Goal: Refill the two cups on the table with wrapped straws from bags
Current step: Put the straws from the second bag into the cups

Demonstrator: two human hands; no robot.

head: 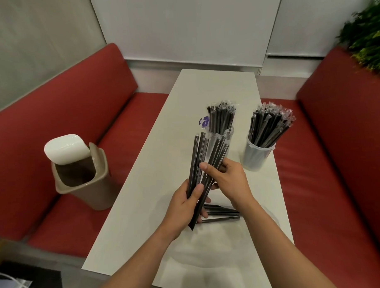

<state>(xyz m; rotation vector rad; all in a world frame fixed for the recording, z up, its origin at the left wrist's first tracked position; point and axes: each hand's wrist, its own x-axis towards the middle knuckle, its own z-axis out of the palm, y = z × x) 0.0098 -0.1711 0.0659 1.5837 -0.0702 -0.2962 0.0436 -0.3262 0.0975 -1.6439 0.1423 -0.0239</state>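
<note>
A bundle of black wrapped straws point(199, 156) stands tilted above the white table point(143, 199). My left hand point(187, 203) grips its lower part; my right hand point(226, 179) holds it higher up, thumb across the front. Behind the bundle stands a clear cup point(229, 133) of wrapped straws, mostly hidden. A second clear cup point(255, 155) at the right is packed with straws point(270, 123). A few loose wrapped straws point(223, 213) lie flat under my right wrist. A clear bag point(210, 257) lies flat near the front edge.
A beige swing-lid bin point(82, 169) sits on the red bench point(61, 118) at the left. Another red bench point(336, 160) runs along the right, with a green plant point(368, 36) above its back. A purple label point(204, 122) lies by the rear cup.
</note>
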